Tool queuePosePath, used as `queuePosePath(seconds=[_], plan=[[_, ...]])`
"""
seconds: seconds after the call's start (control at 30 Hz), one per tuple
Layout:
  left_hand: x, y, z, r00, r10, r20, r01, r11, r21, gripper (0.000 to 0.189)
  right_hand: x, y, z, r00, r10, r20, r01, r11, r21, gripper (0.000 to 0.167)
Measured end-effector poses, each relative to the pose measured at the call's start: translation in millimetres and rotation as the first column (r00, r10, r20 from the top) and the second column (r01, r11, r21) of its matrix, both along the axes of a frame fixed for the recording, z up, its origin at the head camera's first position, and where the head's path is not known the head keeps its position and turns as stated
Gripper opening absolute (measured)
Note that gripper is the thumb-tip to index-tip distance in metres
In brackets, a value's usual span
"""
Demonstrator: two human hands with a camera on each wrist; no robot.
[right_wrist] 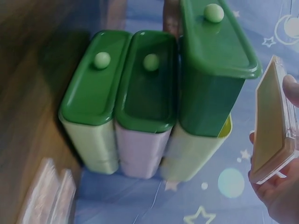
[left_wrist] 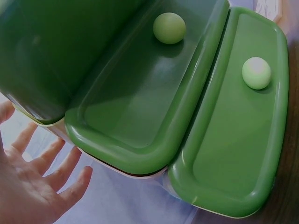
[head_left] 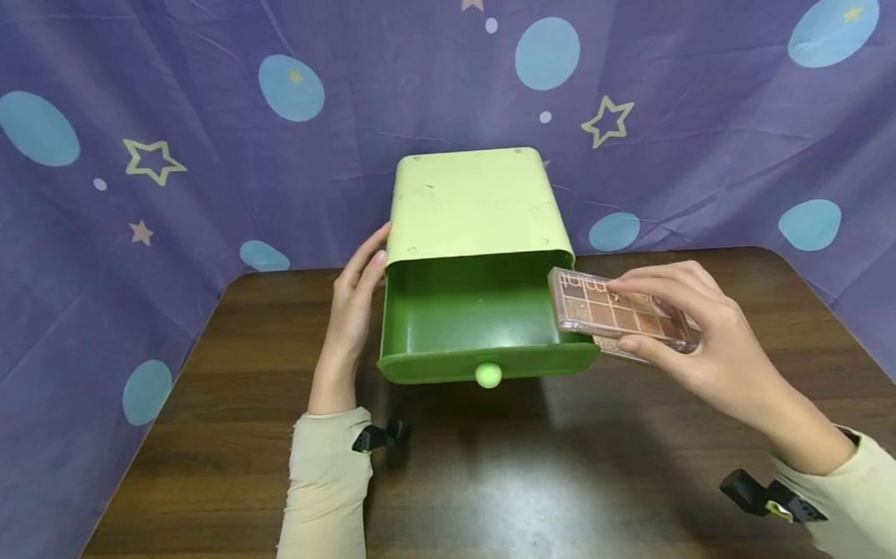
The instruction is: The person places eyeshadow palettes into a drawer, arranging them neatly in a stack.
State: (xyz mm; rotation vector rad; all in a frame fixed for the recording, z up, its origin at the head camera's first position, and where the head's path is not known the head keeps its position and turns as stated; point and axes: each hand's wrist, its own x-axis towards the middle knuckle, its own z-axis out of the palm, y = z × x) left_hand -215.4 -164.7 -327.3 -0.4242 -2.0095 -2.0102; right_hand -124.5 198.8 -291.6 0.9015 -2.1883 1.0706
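Note:
A small drawer cabinet [head_left: 482,203] with a cream top stands on the table, its top drawer [head_left: 450,321] pulled out and bare inside. Two lower green drawers, one with a round knob [left_wrist: 256,73], are pushed in. My left hand [head_left: 352,313] rests its fingertips against the cabinet's left side, fingers spread and fairly straight. Between thumb and fingers, my right hand [head_left: 709,343] holds a clear-lidded eyeshadow palette [head_left: 607,306] at the drawer's right front corner. Below it, partly hidden, another palette [head_left: 620,349] shows.
Two flat, blurred cases [right_wrist: 39,196] lie on the table to the cabinet's right in the right wrist view. Behind the brown wooden table [head_left: 465,495] hangs a purple curtain [head_left: 423,55] with stars and blue spots.

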Motion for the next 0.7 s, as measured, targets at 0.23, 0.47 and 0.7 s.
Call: queuePosePath(seconds=[0.23, 0.47, 0.7], plan=[[-0.5, 0.2, -0.1, 1.000, 0.001, 0.006, -0.001, 1.000, -0.003, 0.043, -8.5, -21.9, 10.4, 0.998, 0.040, 0.055, -0.041, 0.999, 0.022, 0.054], [-0.3, 0.0, 0.4, 1.000, 0.005, 0.013, -0.005, 1.000, -0.007, 0.043, -15.2, -47.9, 17.2, 0.992, 0.078, 0.096, -0.081, 0.996, 0.030, 0.049], [-0.5, -0.3, 0.4, 1.000, 0.005, 0.014, -0.004, 1.000, -0.019, 0.043, -23.0, -65.9, 21.0, 0.979, 0.069, 0.194, -0.090, 0.991, 0.100, 0.043]])
